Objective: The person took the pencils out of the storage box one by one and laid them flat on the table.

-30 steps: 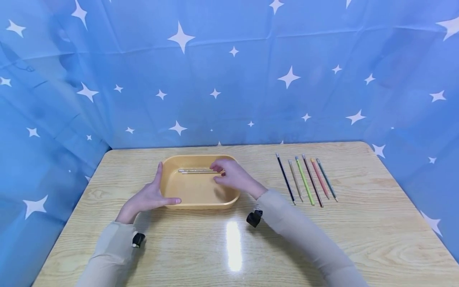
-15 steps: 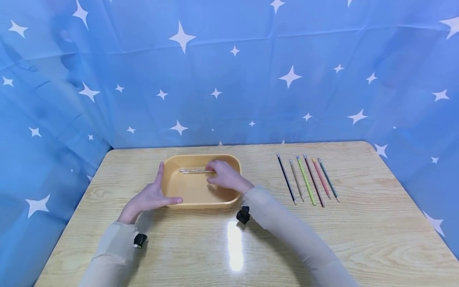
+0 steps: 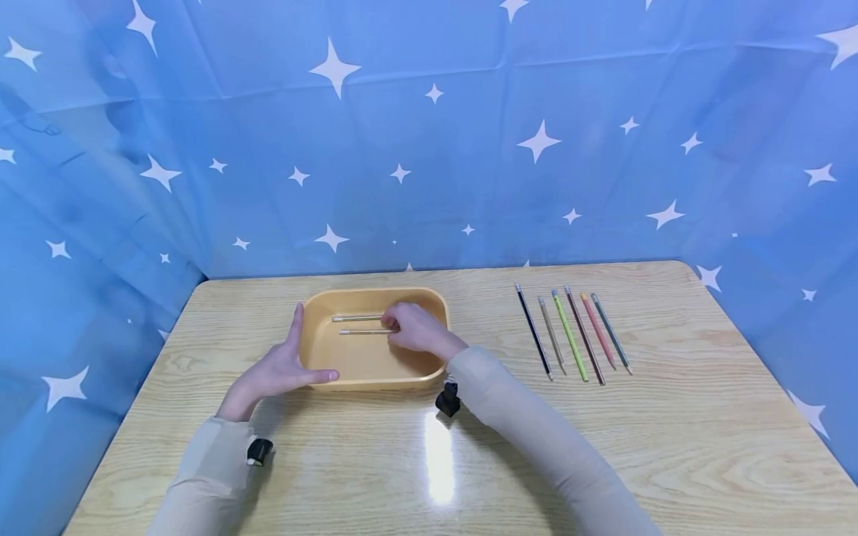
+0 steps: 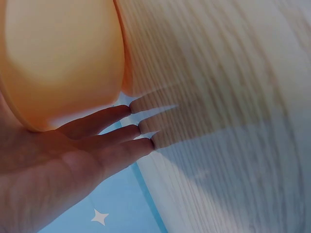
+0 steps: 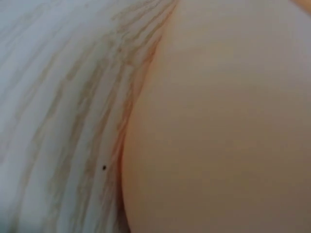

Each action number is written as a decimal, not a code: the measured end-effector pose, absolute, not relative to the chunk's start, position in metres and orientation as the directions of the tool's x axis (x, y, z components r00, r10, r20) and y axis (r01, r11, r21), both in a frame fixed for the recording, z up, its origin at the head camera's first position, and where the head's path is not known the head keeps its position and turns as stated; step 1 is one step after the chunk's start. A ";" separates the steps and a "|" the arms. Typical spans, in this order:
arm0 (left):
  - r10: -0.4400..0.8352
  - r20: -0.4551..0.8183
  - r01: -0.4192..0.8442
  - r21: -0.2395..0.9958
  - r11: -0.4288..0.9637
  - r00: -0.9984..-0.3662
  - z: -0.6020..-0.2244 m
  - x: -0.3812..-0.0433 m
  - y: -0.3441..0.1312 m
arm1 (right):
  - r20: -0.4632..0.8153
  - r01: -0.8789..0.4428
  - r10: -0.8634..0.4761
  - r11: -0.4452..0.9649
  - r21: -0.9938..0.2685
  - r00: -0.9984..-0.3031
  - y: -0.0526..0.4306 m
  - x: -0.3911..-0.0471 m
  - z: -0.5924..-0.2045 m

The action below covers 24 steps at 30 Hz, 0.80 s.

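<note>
A yellow-orange plastic tray (image 3: 375,385) rests on the table in the head view. My left hand (image 3: 278,368) lies against its left end, fingers straight along the outer wall and thumb over the front rim. The left wrist view shows the same hand (image 4: 73,155) with its fingers extended beside the tray (image 4: 63,58). Inside the tray are two pencils lying sideways, a rear one (image 3: 357,318) and a front one (image 3: 365,332). My right hand (image 3: 417,327) reaches in and pinches the front pencil near its right part; their right ends are hidden behind the hand. Only tray and tabletop show in the right wrist view.
Several pencils lie in a slanting row to the right of the tray, among them a dark blue one (image 3: 534,333), a green one (image 3: 570,335) and a red one (image 3: 598,331). A blue star-printed cloth (image 3: 429,201) hangs behind the table (image 3: 670,447).
My right hand has moved leftward into the tray and closed its fingertips. The front pencil has shifted forward, apart from the rear one. My left hand has stayed on the tray.
</note>
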<state>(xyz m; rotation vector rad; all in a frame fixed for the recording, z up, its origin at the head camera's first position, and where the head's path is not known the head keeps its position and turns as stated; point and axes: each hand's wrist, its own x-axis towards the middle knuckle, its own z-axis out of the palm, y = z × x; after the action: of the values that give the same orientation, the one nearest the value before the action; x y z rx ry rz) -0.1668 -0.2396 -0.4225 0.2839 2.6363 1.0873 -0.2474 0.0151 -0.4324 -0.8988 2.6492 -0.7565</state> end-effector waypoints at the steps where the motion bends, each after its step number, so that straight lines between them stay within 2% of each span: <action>1: 0.285 -0.176 0.078 0.713 0.697 -0.942 -0.423 -0.167 -0.240 | -0.067 -0.498 -0.623 0.680 -0.538 -0.779 0.015 -0.247 -0.432; 13: 0.285 -0.178 0.069 0.728 0.683 -0.942 -0.424 -0.166 -0.240 | -0.084 -0.477 -0.587 0.725 -0.496 -0.805 0.013 -0.246 -0.435; 24: 0.288 -0.179 0.070 0.730 0.680 -0.941 -0.424 -0.166 -0.239 | -0.086 -0.482 -0.643 0.650 -0.587 -0.761 0.018 -0.249 -0.433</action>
<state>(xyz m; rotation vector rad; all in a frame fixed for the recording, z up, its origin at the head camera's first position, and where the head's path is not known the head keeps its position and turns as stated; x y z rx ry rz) -0.1656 -0.2390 -0.4235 0.2854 2.6152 1.1189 -0.2488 0.0176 -0.4332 -0.9032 2.5833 -0.7977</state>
